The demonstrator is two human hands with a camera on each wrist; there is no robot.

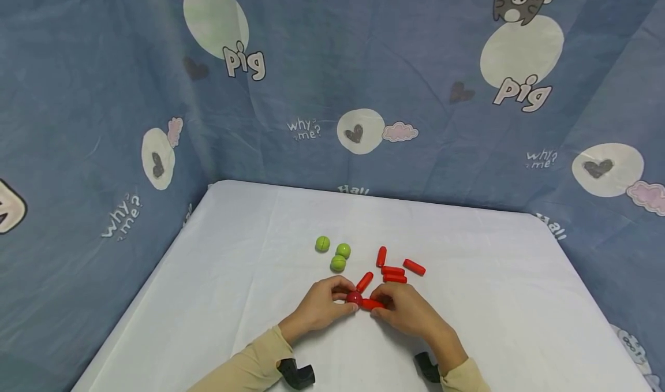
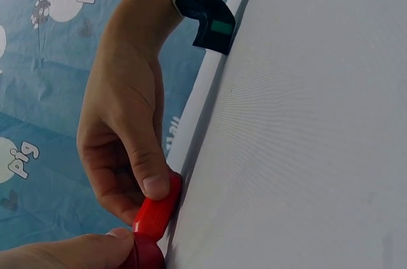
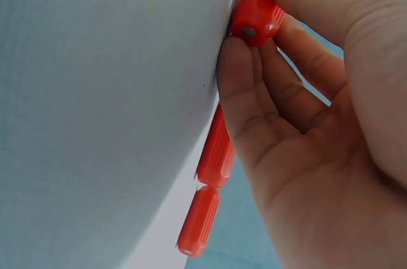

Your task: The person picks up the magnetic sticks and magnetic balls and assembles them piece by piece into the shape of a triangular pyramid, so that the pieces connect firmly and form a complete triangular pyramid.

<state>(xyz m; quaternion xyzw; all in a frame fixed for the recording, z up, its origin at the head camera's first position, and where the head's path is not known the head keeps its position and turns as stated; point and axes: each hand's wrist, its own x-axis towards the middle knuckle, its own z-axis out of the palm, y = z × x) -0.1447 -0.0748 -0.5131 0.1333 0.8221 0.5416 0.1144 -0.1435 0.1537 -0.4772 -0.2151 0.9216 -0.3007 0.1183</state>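
Observation:
My left hand (image 1: 318, 306) pinches a dark red ball (image 1: 354, 298) between thumb and fingers near the middle of the white table. From the right, my right hand (image 1: 407, 310) pinches a short bright red rod (image 1: 370, 304), its inner end against the ball. A small grey spot shows on the rod's outer end face (image 3: 248, 32) in the right wrist view. The left wrist view shows the ball (image 2: 145, 253) under my left thumb and the rod (image 2: 156, 212) meeting it. Another red rod (image 1: 365, 282) slants up and right from the ball; whether they touch, I cannot tell.
Three green balls (image 1: 338, 263) lie beyond my left hand. Several loose red rods (image 1: 392, 271) lie beyond my right hand, two of them side by side. The white table (image 1: 493, 299) meets a blue printed cloth (image 1: 426, 167) at its back and left.

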